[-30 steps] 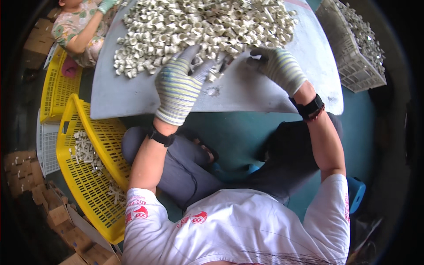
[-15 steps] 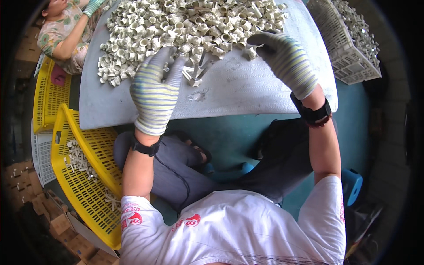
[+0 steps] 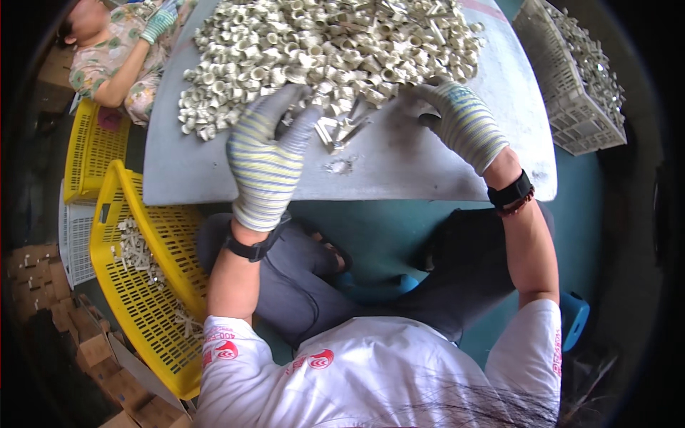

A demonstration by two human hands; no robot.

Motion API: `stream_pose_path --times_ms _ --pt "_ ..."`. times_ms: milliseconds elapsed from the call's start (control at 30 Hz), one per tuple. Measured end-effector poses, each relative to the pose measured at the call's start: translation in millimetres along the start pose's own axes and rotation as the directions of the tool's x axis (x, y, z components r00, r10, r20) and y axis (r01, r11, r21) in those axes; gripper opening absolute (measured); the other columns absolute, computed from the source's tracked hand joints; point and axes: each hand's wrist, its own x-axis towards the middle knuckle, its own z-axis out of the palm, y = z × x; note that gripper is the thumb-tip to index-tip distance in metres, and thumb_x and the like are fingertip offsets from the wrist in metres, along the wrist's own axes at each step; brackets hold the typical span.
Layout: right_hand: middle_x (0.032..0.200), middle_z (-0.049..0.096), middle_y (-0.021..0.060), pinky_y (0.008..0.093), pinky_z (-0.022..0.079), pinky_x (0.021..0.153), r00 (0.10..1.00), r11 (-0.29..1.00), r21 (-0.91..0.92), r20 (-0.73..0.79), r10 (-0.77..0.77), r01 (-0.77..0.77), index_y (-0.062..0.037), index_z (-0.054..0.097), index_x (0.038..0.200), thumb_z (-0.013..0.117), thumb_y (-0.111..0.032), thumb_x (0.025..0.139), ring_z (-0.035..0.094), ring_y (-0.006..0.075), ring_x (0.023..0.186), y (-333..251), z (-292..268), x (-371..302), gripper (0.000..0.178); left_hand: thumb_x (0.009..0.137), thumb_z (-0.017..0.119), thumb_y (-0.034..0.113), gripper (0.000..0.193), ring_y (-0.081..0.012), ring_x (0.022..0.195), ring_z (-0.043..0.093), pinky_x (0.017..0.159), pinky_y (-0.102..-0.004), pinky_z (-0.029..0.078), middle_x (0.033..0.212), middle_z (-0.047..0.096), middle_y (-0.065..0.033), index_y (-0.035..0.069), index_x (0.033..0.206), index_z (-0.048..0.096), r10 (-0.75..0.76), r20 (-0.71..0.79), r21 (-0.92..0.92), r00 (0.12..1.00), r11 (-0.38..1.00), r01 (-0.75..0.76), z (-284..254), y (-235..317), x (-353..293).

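Can see, across top, a big pale-grey smooth tabletop w/ wear marks nr the front. Bears a wide heap of cream, short, hollow, tube-like parts, matte, lying every which way: some mouth-up w/ dark round openings, others on their sides.

Have, lower L, a long yellow perforated plastic basket, tilted in view, w/ a loose scatter of off-white slim pcs inside. Have, far R, a white slatted plastic crate, full to the rim w/ small greyish parts, too small to ID. Behind the 1st basket, have another yellow perforated basket, w/ a pinkish item at its top.

See left hand, in striped knit glove w/ grey fingers, at heap's front edge: thumb & forefinger parted, can't tell if gripping anything underneath. See right hand, gloved same, at heap's front R edge: fingers bent, thumb apart, tips blurred, can't tell if holding a pc.

Spot, btwn hands, just beside left thumb, a few slim pale-grey strips, crossed on tabletop.
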Motion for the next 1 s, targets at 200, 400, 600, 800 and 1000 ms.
stream_pose_path --times_ms 200,400,600,800,1000 --pt "0.082 0.072 0.0100 0.0394 0.055 0.067 0.966 0.965 0.045 0.020 0.257 -0.258 -0.0088 0.076 0.110 0.070 -0.026 0.098 0.069 0.0282 0.071 -13 13 15 0.022 0.086 0.085 0.017 0.028 -0.0238 0.084 0.068 0.078 -0.0346 0.054 0.099 0.074 -0.0098 0.005 0.110 0.078 0.168 0.061 0.134 0.984 0.975 -0.175 -4 3 -3" --pt "0.069 0.067 0.0066 0.0343 0.054 0.063 0.850 0.767 0.369 0.276 0.449 -0.525 -0.0075 0.080 0.104 0.068 -0.042 0.099 0.063 0.0186 0.058 -22 -5 0 0.037 0.088 0.083 0.016 0.026 -0.0249 0.087 0.070 0.081 -0.0350 0.055 0.097 0.077 -0.0106 0.002 0.109 0.078 0.156 0.093 0.062 0.983 0.985 -0.163 -6 1 -6" --pt "0.093 0.075 0.0126 0.0356 0.058 0.076 0.986 0.933 0.353 -0.114 0.125 -0.077 -0.0115 0.077 0.118 0.070 -0.013 0.095 0.071 0.0243 0.077 9 -15 -10 0.024 0.090 0.082 0.016 0.023 -0.0205 0.087 0.071 0.079 -0.0326 0.055 0.100 0.078 -0.0105 0.001 0.107 0.079 0.065 0.057 -0.006 0.996 0.998 -0.064 -4 -6 -8" --pt "0.101 0.076 0.0118 0.0375 0.059 0.082 0.982 0.968 0.164 -0.029 -0.189 0.191 -0.0119 0.076 0.117 0.070 -0.001 0.090 0.074 0.0308 0.089 -1 7 1 0.030 0.089 0.082 0.014 0.020 -0.0227 0.088 0.071 0.080 -0.0338 0.055 0.100 0.078 -0.0105 0.000 0.104 0.078 0.074 0.100 0.030 0.992 0.997 -0.078 0 -4 -5" --pt "0.089 0.078 0.0080 0.0298 0.058 0.072 0.992 0.727 0.683 -0.033 0.121 -0.066 -0.0064 0.075 0.119 0.077 -0.013 0.094 0.071 0.0106 0.080 -29 -18 -1 0.026 0.083 0.085 0.016 0.022 -0.0298 0.085 0.071 0.079 -0.0381 0.055 0.094 0.076 -0.0126 0.002 0.099 0.079 0.233 0.139 0.134 0.962 0.959 -0.251 2 3 -3"
